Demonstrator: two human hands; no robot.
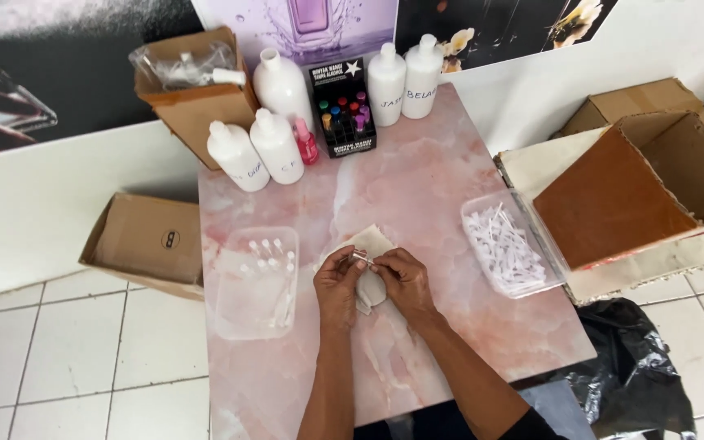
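Both forearms reach up the pink marbled tabletop (450,326), left hand (337,281) and right hand (405,281) each pinching an end of a small clear tube (362,258) above a crumpled beige cloth (372,241). Fingertip grips this light could let the tube slip and roll off.

Both forearms bare, reaching forward from the bottom edge and converging toward the middle. Left hand (337,281) and right hand (402,277) close together, almost touching at the fingertips. Fingers of each hand curled, thumb and forefinger pinched. Wrists slightly bent inward, backs of hands facing up.
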